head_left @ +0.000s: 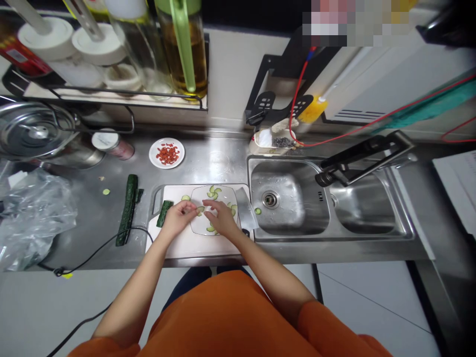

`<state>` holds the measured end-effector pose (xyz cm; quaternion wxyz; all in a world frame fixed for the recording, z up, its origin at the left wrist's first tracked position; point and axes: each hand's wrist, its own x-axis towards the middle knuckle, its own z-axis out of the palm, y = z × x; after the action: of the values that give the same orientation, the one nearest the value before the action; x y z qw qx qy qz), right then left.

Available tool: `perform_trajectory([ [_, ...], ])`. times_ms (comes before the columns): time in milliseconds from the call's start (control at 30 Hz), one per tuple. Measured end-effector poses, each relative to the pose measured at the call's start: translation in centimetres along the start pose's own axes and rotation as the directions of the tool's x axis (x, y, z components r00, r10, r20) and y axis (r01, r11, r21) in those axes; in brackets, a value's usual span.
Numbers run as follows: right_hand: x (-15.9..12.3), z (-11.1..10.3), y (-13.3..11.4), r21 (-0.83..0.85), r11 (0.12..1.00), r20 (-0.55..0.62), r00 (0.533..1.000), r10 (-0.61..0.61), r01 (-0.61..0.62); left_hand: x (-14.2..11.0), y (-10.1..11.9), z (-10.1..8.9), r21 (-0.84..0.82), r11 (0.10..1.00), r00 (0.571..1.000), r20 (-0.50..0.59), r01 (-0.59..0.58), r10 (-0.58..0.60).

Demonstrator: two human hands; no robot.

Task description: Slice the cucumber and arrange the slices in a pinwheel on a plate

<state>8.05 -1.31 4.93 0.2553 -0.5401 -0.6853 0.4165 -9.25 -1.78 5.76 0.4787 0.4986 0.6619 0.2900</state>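
My left hand [180, 215] pinches a thin cucumber slice [200, 211] between thumb and fingertips, above a squarish white plate [196, 229]. Close by on the right, my right hand [223, 218] has thumb and forefinger apart over the plate, with nothing visible between them. Small groups of cucumber slices [212, 192] lie near the plate's edges, partly hidden by the hands. The plate sits on a white cutting board [171, 248]. A cut chunk of cucumber [164, 213] rests left of my left hand, and a broad knife blade [246, 208] lies beside the plate's right side.
Further left are a long cucumber [127, 208], a cucumber end [106, 192] and a black cable [96, 255]. A small plate of red bits [167, 153] stands behind the board. The double sink [290, 198] adjoins on the right. Bottles [186, 54] line a rack above.
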Motion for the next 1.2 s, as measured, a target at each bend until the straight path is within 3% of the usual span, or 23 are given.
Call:
perform_trajectory([
  [233, 0.2, -0.6, -0.8, 0.023, 0.997, 0.041, 0.996, 0.076, -0.077, -1.0, -0.2, 1.2, -0.401, 0.886, 0.97, 0.162, 0.232, -0.18],
  [367, -0.2, -1.4, -1.5, 0.068, 0.997, 0.051, 0.998, 0.027, -0.03, -1.4, -0.3, 1.6, -0.533, 0.706, 0.884, 0.3, 0.466, -0.357],
  [467, -0.4, -1.8, -1.8, 0.081, 0.996, 0.083, 0.996, -0.045, 0.038, -1.4, -0.5, 1.7, -0.577, 0.593, 0.827, 0.411, 0.562, -0.383],
  [600, -0.3, -2.0, -1.5, 0.104, 0.992, 0.09, 0.992, -0.086, 0.077, -1.2, -0.6, 1.3, -0.654, 0.531, 0.842, 0.404, 0.538, -0.357],
  [733, 0.3, -1.6, -0.6, 0.068, 0.997, 0.112, 0.993, -0.035, 0.027, -1.0, -1.0, 0.7, -0.667, 0.58, 0.881, 0.291, 0.467, -0.374],
  [833, 1.1, -0.8, 0.2, -0.012, 0.999, 0.145, 0.989, 0.041, -0.04, -0.8, -1.4, 0.6, -0.56, 0.748, 0.93, 0.133, 0.357, -0.344],
  [900, 1.8, -0.1, 0.6, -0.105, 0.991, 0.158, 0.983, 0.096, -0.08, -0.7, -1.7, 0.6, -0.366, 0.889, 0.956, 0.01, 0.275, -0.292],
  [967, 2.4, 0.6, 0.8, -0.212, 0.975, 0.19, 0.975, 0.115, -0.073, -0.7, -2.0, 0.8, -0.101, 0.974, 0.972, -0.099, 0.202, -0.211],
  [1067, 3.4, 1.5, 1.0, -0.348, 0.937, 0.241, 0.966, 0.098, -0.008, -0.5, -2.5, 1.0, 0.215, 0.973, 0.979, -0.199, 0.09, -0.047],
  [1200, 4.3, 2.1, 1.0, -0.467, 0.882, 0.261, 0.963, 0.066, 0.066, -0.1, -3.1, 1.4, 0.403, 0.915, 0.964, -0.237, -0.012, 0.117],
])
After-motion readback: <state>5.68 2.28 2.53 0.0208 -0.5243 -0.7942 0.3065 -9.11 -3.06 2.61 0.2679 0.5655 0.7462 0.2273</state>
